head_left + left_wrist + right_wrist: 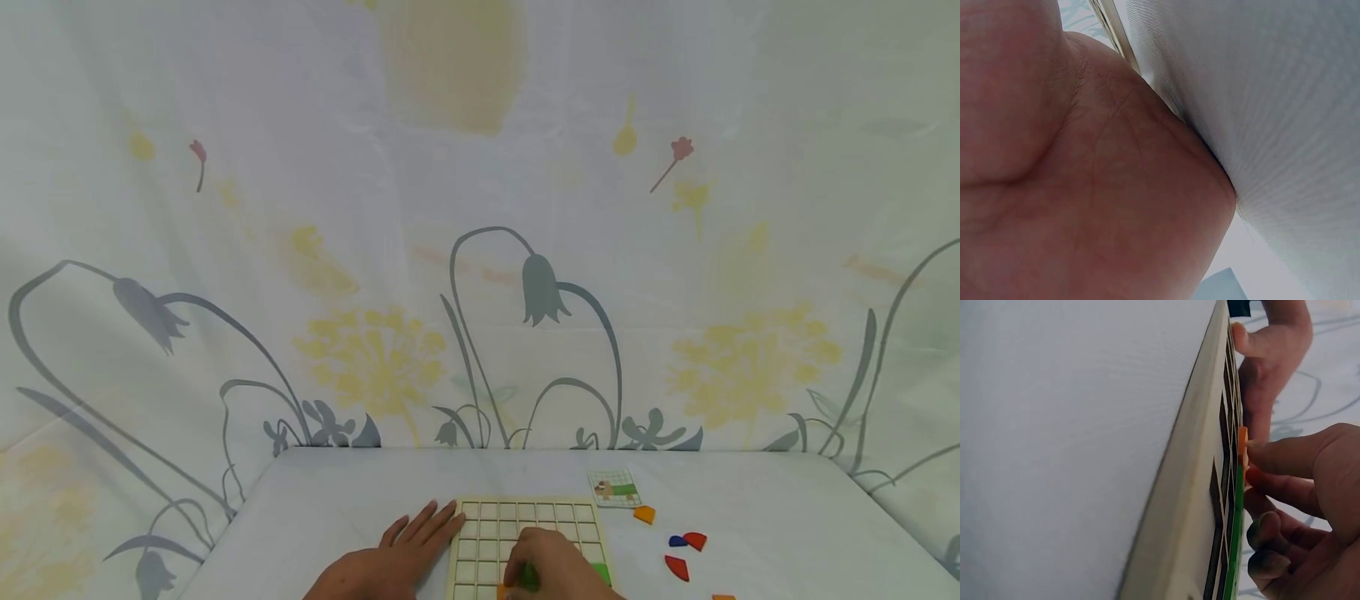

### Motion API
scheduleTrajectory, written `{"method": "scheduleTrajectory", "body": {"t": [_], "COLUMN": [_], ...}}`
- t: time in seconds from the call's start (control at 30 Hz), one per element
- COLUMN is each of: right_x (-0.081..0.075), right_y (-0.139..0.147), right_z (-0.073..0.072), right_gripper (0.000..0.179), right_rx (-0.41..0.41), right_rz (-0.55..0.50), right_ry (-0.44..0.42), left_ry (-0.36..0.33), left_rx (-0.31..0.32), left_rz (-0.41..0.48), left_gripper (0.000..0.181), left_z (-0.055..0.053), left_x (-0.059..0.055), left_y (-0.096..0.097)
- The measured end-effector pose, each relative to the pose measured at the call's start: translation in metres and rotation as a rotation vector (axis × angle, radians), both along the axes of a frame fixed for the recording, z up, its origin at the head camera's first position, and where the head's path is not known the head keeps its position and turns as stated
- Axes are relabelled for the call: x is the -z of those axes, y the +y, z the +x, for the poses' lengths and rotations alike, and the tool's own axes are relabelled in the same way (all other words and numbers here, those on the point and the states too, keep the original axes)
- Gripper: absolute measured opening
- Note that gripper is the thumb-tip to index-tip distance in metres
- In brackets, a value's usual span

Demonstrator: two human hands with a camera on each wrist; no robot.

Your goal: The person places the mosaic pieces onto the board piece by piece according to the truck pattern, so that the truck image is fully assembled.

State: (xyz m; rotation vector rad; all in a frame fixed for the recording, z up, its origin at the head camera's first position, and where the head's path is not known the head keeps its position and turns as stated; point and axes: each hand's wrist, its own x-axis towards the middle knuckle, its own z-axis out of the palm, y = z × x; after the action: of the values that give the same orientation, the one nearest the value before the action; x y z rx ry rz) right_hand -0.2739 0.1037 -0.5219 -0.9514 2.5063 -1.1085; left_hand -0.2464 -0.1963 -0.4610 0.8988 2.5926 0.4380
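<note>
A pale wooden grid board lies on the white table. My left hand rests beside its left edge, fingers stretched out and fingertips at the frame; its palm fills much of the left wrist view. Over the lower part of the board, my right hand is bent, its thumb and forefinger pinching a small orange piece at the grid surface. Green pieces lie on the board by that hand, partly covered by it. The orange piece's exact shape is hidden.
Right of the board's top corner lies a picture card with an animal on a grid. Loose pieces lie to the right: an orange one, a blue one, and red ones. A flower-printed curtain hangs behind the table.
</note>
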Motion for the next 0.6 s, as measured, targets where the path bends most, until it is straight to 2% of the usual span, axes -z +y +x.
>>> {"method": "scheduleTrajectory", "body": {"t": [0.07,0.17,0.27,0.43,0.5,0.6], "right_x": [0.006,0.004,-0.007,-0.039,-0.044,-0.041], "right_y": [0.000,0.000,0.000,0.000,0.002,0.015], "right_z": [-0.003,-0.001,0.007,0.026,0.030,0.029], "right_gripper": [0.007,0.009,0.014,0.021,0.019,0.013], "right_rx": [-0.005,-0.006,0.004,0.030,0.030,0.011], "right_rz": [0.025,0.038,0.051,0.062,0.049,-0.002], "right_ry": [0.033,0.067,0.101,0.101,0.097,0.098], "left_ry": [-0.005,0.001,0.002,-0.012,-0.013,-0.004], "left_rx": [-0.014,-0.024,-0.023,-0.024,-0.020,0.005], "left_rz": [-0.014,-0.026,-0.024,-0.011,-0.003,0.006], "left_gripper": [0.109,0.109,0.108,0.107,0.108,0.108], "left_z": [0.001,0.003,0.004,0.003,0.003,0.003], "left_x": [-0.002,-0.005,-0.006,-0.004,-0.004,-0.004], "left_y": [0.001,0.003,0.003,0.002,0.001,-0.001]}}
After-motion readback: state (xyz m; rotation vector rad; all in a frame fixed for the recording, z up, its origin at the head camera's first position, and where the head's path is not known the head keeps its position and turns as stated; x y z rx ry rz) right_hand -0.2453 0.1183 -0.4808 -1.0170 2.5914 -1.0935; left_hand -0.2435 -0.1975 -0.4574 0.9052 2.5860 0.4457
